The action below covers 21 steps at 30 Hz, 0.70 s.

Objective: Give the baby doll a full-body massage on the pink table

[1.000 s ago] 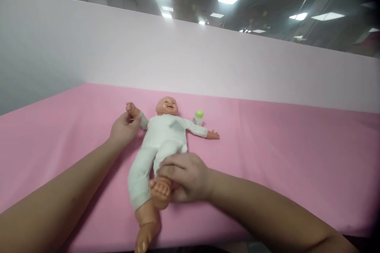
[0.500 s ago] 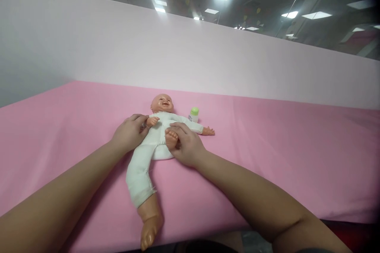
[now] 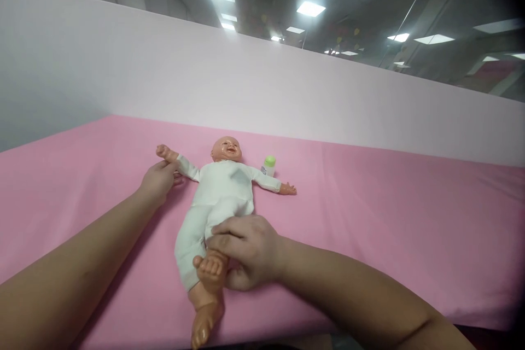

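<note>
A baby doll (image 3: 223,183) with a white cloth body lies on its back, head toward the wall. My left hand (image 3: 159,181) has its fingers round the doll's arm on the left, near the wrist, and that arm is stretched out sideways. My right hand (image 3: 250,251) is wrapped round the doll's lower leg just above the foot; this foot lies over the doll's other leg. The doll's other arm rests outstretched on the pink cover. Beside that arm stands a small clear bottle (image 3: 269,166) with a green cap.
The pink-covered table (image 3: 369,229) reaches out to both sides, its front edge near the bottom of the view. A pale low wall (image 3: 266,87) runs along the back, with dark glass reflecting ceiling lights above it.
My left hand has drawn the doll's arm outward, away from its chest. My right hand has brought the bent leg down toward me. The view has shifted slightly.
</note>
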Each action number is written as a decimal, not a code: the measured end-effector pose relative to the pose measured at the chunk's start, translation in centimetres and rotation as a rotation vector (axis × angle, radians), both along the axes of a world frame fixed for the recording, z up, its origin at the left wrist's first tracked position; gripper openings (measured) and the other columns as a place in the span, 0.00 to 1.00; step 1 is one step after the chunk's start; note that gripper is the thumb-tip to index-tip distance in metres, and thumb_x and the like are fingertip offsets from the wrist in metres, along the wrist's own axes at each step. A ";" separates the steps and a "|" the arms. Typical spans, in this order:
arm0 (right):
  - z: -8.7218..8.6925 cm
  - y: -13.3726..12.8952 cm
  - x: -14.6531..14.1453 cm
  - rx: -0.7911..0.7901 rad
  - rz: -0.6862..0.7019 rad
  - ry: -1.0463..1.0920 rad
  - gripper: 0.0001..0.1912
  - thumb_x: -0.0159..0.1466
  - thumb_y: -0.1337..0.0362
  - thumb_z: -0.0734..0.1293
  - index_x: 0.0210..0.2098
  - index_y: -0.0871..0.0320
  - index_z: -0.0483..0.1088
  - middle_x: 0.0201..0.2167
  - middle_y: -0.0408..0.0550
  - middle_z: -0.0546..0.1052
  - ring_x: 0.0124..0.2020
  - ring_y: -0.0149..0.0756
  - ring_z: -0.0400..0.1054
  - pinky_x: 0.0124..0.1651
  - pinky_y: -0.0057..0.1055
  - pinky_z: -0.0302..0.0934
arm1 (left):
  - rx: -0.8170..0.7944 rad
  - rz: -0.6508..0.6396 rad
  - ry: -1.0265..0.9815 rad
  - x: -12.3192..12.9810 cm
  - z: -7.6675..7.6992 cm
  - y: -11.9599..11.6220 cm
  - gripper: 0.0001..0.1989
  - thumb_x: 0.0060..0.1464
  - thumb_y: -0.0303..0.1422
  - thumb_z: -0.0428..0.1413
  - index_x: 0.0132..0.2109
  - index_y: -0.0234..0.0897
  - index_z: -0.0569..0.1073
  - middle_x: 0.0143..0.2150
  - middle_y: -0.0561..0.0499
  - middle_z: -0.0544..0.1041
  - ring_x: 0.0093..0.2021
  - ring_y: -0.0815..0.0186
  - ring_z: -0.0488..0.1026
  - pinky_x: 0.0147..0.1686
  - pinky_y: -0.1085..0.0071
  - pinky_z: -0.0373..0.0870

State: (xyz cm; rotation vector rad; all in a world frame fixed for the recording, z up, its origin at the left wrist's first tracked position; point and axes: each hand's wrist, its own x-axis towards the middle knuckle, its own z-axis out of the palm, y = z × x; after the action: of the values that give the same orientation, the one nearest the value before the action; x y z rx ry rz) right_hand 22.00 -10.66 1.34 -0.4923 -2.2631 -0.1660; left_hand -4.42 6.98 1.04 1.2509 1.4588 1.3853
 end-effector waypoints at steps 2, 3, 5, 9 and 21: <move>-0.3 -0.4 -0.3 -0.032 0.029 -0.070 0.19 0.61 0.57 0.68 0.50 0.54 0.71 0.44 0.47 0.79 0.41 0.36 0.77 0.38 0.31 0.71 | -0.079 0.046 -0.199 -0.8 -0.4 1.2 0.13 0.56 0.36 0.62 0.46 0.36 0.76 0.40 0.43 0.81 0.38 0.57 0.81 0.39 0.62 0.79; -0.4 -0.6 -0.4 -0.055 0.032 -0.107 0.19 0.60 0.57 0.68 0.49 0.54 0.71 0.42 0.46 0.79 0.39 0.36 0.76 0.36 0.31 0.70 | -0.113 0.063 -0.249 -1.0 -0.5 1.6 0.12 0.55 0.34 0.62 0.46 0.36 0.76 0.40 0.43 0.81 0.38 0.57 0.81 0.40 0.61 0.80; -0.6 -0.8 -0.6 -0.117 0.018 -0.191 0.18 0.58 0.56 0.68 0.46 0.55 0.71 0.38 0.45 0.77 0.35 0.36 0.73 0.33 0.31 0.67 | -0.147 0.088 -0.299 -1.4 -0.6 2.3 0.11 0.55 0.31 0.62 0.45 0.34 0.75 0.40 0.43 0.81 0.40 0.56 0.82 0.42 0.61 0.80; -0.8 -0.9 -0.7 -0.187 -0.018 -0.361 0.18 0.55 0.54 0.70 0.42 0.54 0.72 0.35 0.43 0.75 0.29 0.34 0.68 0.26 0.30 0.58 | -0.168 0.094 -0.300 -1.6 -0.9 2.7 0.10 0.56 0.31 0.61 0.45 0.34 0.76 0.41 0.42 0.82 0.41 0.55 0.82 0.43 0.61 0.81; 0.2 -0.4 0.2 -0.043 0.002 0.113 0.18 0.64 0.58 0.69 0.53 0.54 0.68 0.48 0.50 0.78 0.44 0.36 0.77 0.44 0.31 0.74 | 0.107 0.060 0.331 0.7 0.0 -1.0 0.16 0.61 0.47 0.57 0.47 0.40 0.76 0.45 0.43 0.82 0.43 0.51 0.81 0.43 0.59 0.76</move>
State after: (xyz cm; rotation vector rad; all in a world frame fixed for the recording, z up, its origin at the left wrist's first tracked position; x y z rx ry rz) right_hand 22.18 -11.07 1.57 -0.5095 -2.1606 -0.0864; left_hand -3.74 5.99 0.99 1.5750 1.6717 1.3567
